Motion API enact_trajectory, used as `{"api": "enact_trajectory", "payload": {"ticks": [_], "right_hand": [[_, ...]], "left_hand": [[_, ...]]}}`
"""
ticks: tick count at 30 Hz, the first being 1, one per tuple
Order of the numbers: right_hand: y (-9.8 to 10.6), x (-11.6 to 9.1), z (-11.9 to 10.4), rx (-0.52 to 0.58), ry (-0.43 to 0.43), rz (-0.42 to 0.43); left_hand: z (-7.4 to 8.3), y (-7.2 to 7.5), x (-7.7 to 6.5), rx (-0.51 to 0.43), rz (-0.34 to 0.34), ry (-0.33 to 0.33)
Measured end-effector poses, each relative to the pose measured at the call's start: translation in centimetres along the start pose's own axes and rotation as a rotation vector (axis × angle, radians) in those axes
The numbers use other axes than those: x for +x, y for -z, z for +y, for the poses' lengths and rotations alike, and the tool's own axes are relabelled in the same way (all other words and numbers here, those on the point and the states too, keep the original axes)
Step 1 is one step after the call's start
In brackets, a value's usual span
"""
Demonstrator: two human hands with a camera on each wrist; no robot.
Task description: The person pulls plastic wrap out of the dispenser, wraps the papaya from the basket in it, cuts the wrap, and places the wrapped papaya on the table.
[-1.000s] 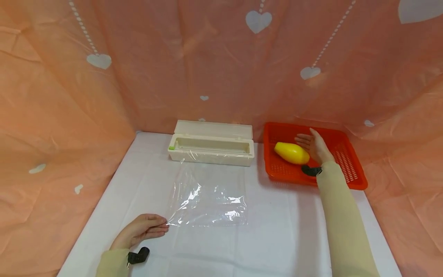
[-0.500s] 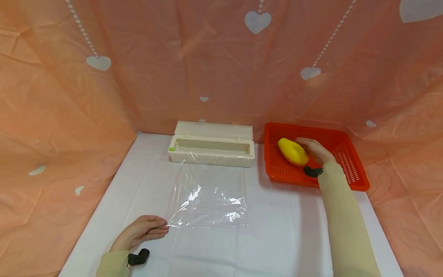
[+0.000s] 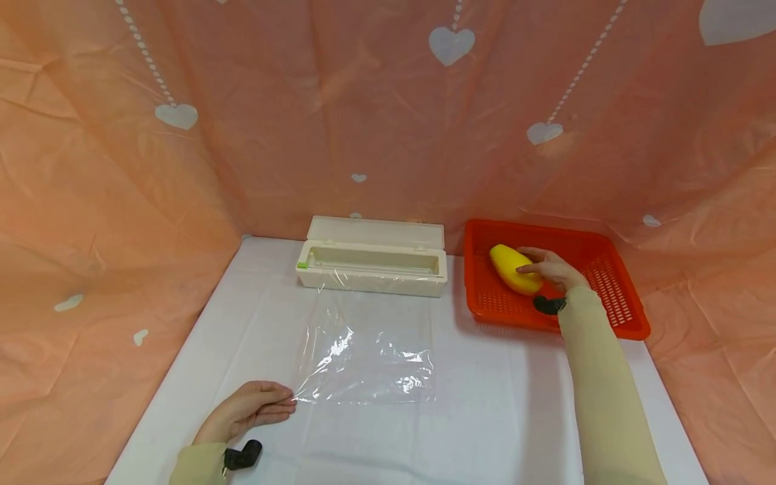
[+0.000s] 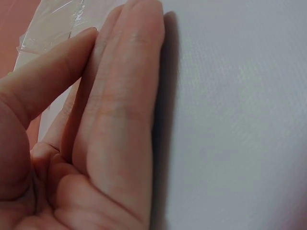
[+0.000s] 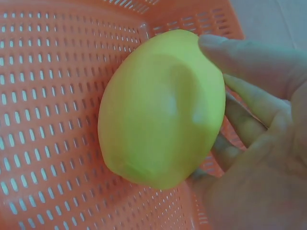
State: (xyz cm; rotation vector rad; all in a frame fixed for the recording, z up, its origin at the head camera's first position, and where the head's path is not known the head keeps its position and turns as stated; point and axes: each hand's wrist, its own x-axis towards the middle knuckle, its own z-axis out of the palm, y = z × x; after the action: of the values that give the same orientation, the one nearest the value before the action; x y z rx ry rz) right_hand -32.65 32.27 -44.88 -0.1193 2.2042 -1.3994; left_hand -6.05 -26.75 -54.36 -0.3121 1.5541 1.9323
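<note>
In the head view my left hand [image 3: 251,407] pinches the near left corner of a sheet of clear plastic wrap [image 3: 370,364] between thumb and fingers. The sheet stretches over the white cloth from a cream wrap dispenser box [image 3: 372,281] with its lid raised. In the left wrist view the thumb meets the straight fingers [image 4: 124,96], and a bit of wrap shows past them. My right hand [image 3: 553,271] holds a smooth yellow papaya-like fruit [image 3: 512,268] inside a red-orange basket [image 3: 630,327]. The right wrist view has the thumb on the fruit's side and the other fingers partly hidden behind it.
The slotted basket stands at the back right, to the right of the dispenser box. A small green piece [image 3: 302,265] sits at the box's left end. Peach fabric with white hearts [image 3: 451,44] hangs round the back and sides of the white-covered table [image 3: 473,431].
The right hand, earlier spread beside the fruit, has closed in with its thumb over it. The fruit has swung to point more away from me. The left hand stays on the wrap corner.
</note>
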Motion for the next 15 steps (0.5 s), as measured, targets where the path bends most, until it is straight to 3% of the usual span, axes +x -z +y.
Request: {"api": "enact_trajectory", "payload": {"ticks": [15], "right_hand": [[-0.83,-0.06,0.51,-0.118,-0.093,-0.002]], "left_hand": [[-0.06,-0.04,0.03,0.000,0.011,0.013]]}}
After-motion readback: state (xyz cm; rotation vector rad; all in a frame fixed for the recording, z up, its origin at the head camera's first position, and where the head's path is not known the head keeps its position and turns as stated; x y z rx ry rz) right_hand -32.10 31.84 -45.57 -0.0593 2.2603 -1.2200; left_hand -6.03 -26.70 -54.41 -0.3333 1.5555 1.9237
